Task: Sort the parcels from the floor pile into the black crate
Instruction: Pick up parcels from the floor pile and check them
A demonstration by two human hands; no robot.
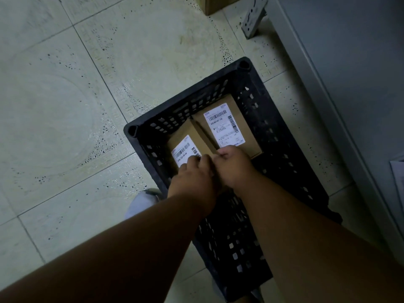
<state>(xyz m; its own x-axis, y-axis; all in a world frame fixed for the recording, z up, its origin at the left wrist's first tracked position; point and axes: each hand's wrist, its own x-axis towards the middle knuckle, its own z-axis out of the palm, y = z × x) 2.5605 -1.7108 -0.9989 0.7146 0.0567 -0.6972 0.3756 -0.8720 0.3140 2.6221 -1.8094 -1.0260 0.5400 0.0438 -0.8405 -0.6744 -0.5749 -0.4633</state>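
While both forearms reach down from the near edge of the view, a black crate (282, 136) with lattice walls sits on a pale tiled floor (87, 106), its long side running from near right to far left. Two brown cardboard parcels lie flat inside it at the far end, side by side and touching, each with a white barcode label facing up. The right parcel (238, 119) rests against the far wall of the crate; the left parcel (185, 134) lies just beside it and seems tilted, its right edge riding slightly higher against its neighbour.

The left hand (194, 171) rests on the near end of the left parcel, fingers bent down over the label. The right hand (231, 162) sits at the near edge where the two parcels meet, fingers curled onto the cardboard. The two hands almost touch. Whether either truly grips a parcel or only presses on it cannot be told, since the fingertips are hidden. My reading is that the hands are settling the left parcel into line, labels up so they stay readable.

The near half of the crate shows only its dark perforated base. No floor pile is in view. A grey cabinet (349, 84) stands to the right, and a corner of another cardboard box (215, 4) shows at the far edge.
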